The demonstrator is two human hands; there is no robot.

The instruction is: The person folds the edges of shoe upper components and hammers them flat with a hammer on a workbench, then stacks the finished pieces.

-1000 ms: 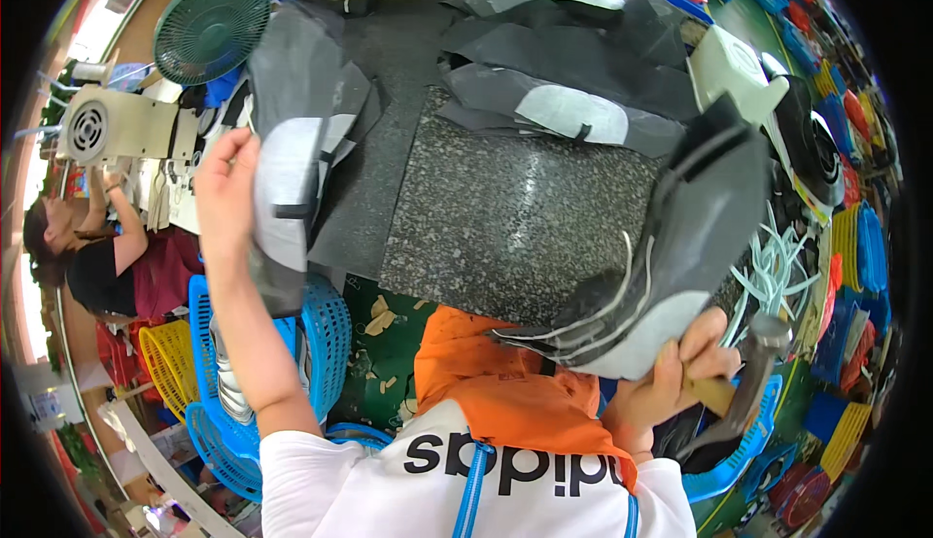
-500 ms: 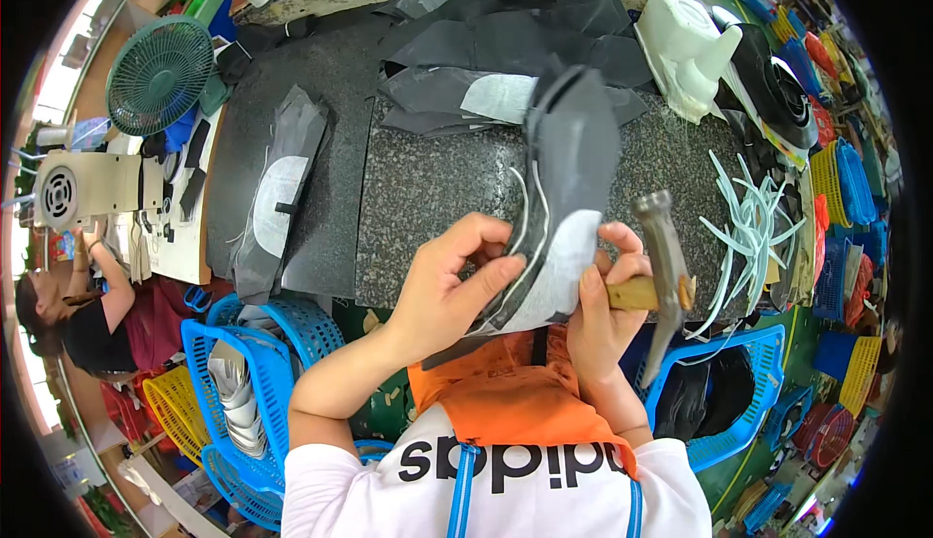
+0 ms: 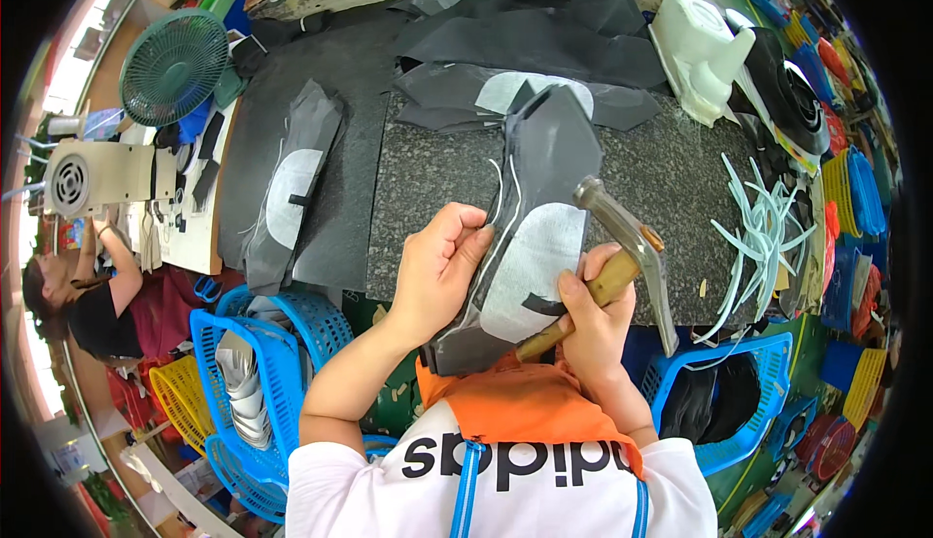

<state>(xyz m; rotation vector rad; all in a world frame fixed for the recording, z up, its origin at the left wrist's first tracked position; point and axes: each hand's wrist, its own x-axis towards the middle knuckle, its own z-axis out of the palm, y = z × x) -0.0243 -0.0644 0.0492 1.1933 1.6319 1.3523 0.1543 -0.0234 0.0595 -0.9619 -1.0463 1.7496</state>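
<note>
A black leather-like panel with a grey-white half-oval patch stands tilted over the dark stone slab, its lower end close to my body. Thin white cord runs loosely along its left edge. My left hand pinches that edge between thumb and fingers. My right hand is closed round the wooden handle of a hammer, its thumb near the panel's right edge. The hammer's metal head points up and away to the right of the panel. A similar panel lies flat on the left.
More black panels are piled at the back. A white plastic container and a bundle of pale blue strips are on the right. Blue baskets flank me below. A green fan and a co-worker are at left.
The panel has turned, so more of its patch and a small black tab show. The hammer has swung, its handle now slanting below my right fingers. My left hand has slid slightly left.
</note>
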